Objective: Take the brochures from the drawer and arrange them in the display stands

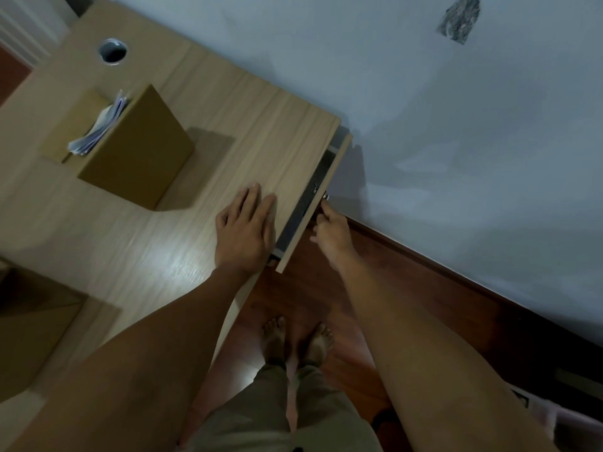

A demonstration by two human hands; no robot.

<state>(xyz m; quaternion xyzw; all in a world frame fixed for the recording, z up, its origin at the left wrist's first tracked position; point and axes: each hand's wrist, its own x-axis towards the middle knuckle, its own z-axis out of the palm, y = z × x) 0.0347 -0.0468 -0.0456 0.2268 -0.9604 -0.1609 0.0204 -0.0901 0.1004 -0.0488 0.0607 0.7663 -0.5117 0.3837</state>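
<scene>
Head view showed the drawer (313,203) open only a crack at the desk (163,256) edge, its inside dark, so no brochures there could be seen. The right hand (332,236) was pinched on the small metal knob (326,197); the left hand (244,230) lay flat and open on the desktop. Some papers (98,128) already stood in a cardboard stand (137,148). Brochures would likely be light, floppy and slick, best gripped as a stack by one edge.
</scene>
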